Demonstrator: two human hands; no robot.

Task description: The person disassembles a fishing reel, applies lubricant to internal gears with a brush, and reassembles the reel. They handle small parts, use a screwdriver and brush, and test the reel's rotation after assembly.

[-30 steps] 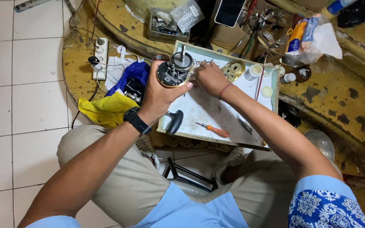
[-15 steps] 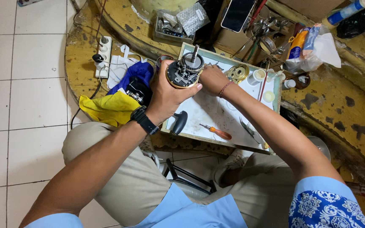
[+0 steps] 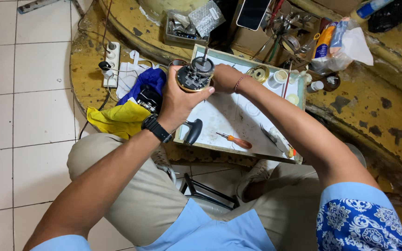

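Reel lifted slightly, screwdriver on tray

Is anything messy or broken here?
Yes. The round mechanism in the left hand is opened up, its inner parts showing. A yellow cloth lies crumpled beside the white tray, and the yellow bench surface is chipped and stained dark in patches.

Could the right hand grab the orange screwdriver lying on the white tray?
Probably yes: the orange screwdriver lies uncovered on the white tray, just below the right hand, which touches the round mechanism and would have to let go.
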